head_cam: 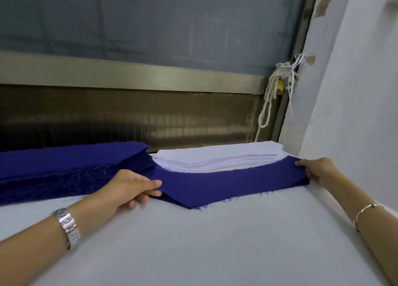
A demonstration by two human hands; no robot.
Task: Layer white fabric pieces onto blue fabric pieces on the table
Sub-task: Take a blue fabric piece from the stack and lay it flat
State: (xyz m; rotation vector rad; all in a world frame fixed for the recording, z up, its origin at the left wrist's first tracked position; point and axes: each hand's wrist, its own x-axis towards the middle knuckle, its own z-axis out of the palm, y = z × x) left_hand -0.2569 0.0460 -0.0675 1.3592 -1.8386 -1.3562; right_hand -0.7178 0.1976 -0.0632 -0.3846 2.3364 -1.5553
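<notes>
Grey window behind, pale worktop point(193, 242) below. I've got both hands on one blue piece point(226, 184): left hand point(127, 186) pinching its left end, right hand point(316, 171) gripping the right end, fingers point(150, 183) curled on cloth. It looks like the laying-down step, just in front of the white stack point(215, 158); the blue stack point(64, 167) sits left. Next I'd let go, lift one white piece and match edges. No containers visible.
</notes>
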